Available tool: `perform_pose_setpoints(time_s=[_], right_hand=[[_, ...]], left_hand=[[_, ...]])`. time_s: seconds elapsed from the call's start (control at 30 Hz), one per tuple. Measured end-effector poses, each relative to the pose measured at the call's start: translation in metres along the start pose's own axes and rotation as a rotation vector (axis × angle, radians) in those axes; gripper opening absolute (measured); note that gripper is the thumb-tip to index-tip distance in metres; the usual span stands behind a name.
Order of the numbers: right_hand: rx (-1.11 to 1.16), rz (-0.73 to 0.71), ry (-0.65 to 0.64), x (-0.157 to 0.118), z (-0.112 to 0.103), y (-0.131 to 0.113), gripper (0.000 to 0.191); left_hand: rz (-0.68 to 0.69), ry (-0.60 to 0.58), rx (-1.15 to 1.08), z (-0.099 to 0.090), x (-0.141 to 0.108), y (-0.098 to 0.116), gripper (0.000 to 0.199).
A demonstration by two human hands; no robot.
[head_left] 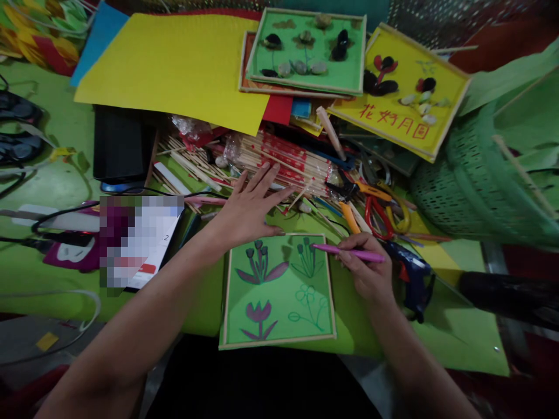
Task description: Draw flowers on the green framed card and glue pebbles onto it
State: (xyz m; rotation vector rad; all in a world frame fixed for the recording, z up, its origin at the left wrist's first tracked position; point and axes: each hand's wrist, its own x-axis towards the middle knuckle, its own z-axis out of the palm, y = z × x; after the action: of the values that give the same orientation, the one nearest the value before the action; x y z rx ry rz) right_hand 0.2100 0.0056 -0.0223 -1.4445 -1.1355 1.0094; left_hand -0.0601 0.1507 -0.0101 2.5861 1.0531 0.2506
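The right hand [367, 265] pinches a purple marker [360, 254] between thumb and fingers, its tip at the upper right flower drawing [307, 259] on the green framed panel [279, 291], which lies just ahead of those fingers, toward the left hand [251, 203]. That left hand is spread wide, its thumb at or just above the panel's top edge; the view does not settle which. Beyond its fingertips lie bamboo sticks [279, 160] in red-printed wrapping. Below its thumb, the panel shows purple-filled flowers at upper left and lower left, and a green outline flower at lower right. Past the right fingertips are orange-handled pliers [349, 189] and red-handled scissors [376, 216]; behind the right hand's knuckles sits a dark blue glue gun [408, 279], as far as the dim light shows.
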Motion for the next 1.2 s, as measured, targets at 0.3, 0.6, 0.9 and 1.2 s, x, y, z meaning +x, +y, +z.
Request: perform_pose_setpoints(time_s=[0.3,0.6,0.9,1.2], right_hand=[[-0.11,-0.011,-0.044,-0.0001,-0.001,0.005,0.013],[-0.151,-0.025,-0.054,0.0012,-0.0004,0.0054,0.009],[-0.154,-0.019,-0.059,0.002,0.0003,-0.0001,0.01],[-0.162,-0.026,-0.057,0.0037,0.0027,-0.0028,0.012]], left_hand=[[-0.002,0.024,-0.01,0.0033,-0.0002,-0.0009,0.104],[0.016,0.041,-0.007,0.0058,-0.0006,-0.0024,0.104],[0.01,0.031,0.016,0.0064,-0.0003,-0.0022,0.105],[0.011,0.045,-0.003,0.0071,-0.0008,-0.0022,0.104]])
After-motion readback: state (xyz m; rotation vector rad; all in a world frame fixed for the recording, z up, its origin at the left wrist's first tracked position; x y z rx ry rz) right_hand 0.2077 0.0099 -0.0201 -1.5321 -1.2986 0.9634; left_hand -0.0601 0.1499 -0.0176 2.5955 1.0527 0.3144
